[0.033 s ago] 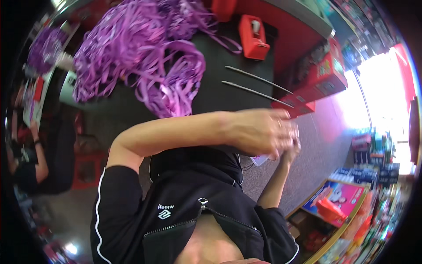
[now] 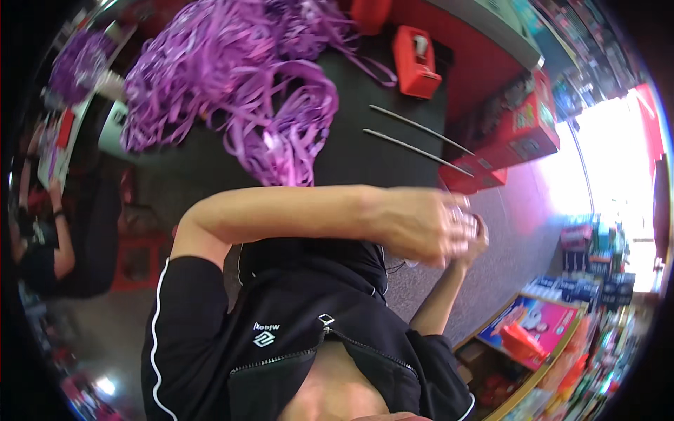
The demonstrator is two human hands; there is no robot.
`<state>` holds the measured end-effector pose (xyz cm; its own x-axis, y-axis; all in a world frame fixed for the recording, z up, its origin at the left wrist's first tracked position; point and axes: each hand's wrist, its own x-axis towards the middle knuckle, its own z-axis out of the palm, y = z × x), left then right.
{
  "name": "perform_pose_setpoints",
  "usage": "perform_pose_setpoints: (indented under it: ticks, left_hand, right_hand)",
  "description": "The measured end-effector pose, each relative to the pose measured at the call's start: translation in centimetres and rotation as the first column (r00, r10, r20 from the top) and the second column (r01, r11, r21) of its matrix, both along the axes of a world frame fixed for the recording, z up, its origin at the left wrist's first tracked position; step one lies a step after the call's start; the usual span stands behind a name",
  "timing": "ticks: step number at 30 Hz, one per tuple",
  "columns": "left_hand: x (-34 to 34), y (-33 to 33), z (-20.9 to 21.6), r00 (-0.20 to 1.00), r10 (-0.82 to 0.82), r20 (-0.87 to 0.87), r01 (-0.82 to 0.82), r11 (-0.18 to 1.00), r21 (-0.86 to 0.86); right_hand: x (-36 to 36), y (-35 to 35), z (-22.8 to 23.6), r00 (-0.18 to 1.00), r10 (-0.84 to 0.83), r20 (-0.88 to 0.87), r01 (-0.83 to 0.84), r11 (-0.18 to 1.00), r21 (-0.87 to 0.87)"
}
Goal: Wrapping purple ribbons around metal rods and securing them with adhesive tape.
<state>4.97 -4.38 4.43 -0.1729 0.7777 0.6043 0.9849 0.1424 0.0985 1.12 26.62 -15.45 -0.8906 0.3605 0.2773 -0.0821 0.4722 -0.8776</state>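
Note:
My left hand [image 2: 425, 226] reaches across my body from the left, its fingers curled and slightly blurred, touching or just in front of my right hand [image 2: 478, 242]. The right hand has its fingers bent in toward the left one and is partly covered by it. Whatever lies between the fingers is hidden. A big tangled heap of purple ribbon-like straps [image 2: 232, 77] covers the left of the black table [image 2: 351, 158], beyond my left forearm. Two thin metal rods [image 2: 418, 151] jut from the table's right side, just beyond my hands.
A red tape dispenser [image 2: 417, 63] stands at the table's far right. Red boxes [image 2: 523, 130] sit beside it. Another person [image 2: 60, 238] works at the left, near more purple straps [image 2: 78, 63]. A display case [image 2: 533, 323] with goods is at lower right.
Both hands have shifted slightly downward in the picture. A small pale tag that showed below the hands is now almost wholly hidden. The tabletop things sit slightly farther right in view.

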Motion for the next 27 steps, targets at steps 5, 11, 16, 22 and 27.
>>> perform_pose_setpoints:
  ticks: [5,11,16,22,27]
  left_hand:
    - [4.0,1.0,-2.0,0.974,-0.212,0.076,0.224,0.948,-0.227]
    - [6.4,1.5,-6.8,0.988,-0.153,-0.025,0.132,0.914,-0.383]
    - [7.8,-0.1,-5.2,1.000,-0.016,0.004,0.016,0.895,-0.447]
    - [12.1,-5.6,-7.2,0.840,-0.013,0.542,0.053,0.997,-0.059]
    - [17.7,-12.4,-18.1,0.260,0.390,0.883,-0.676,0.727,-0.121]
  right_hand:
    - [0.5,-9.5,13.7,0.962,0.086,-0.259,-0.109,0.991,-0.077]
    - [1.9,-23.2,21.3,0.209,0.978,0.005,-0.931,0.198,0.306]
    - [2.7,-31.6,19.4,-0.191,0.949,0.252,-0.641,-0.314,0.701]
    - [2.4,-35.5,19.6,-0.138,0.946,0.294,-0.636,-0.312,0.706]
    - [1.2,-34.2,23.1,-0.138,0.986,0.093,-0.890,-0.165,0.425]
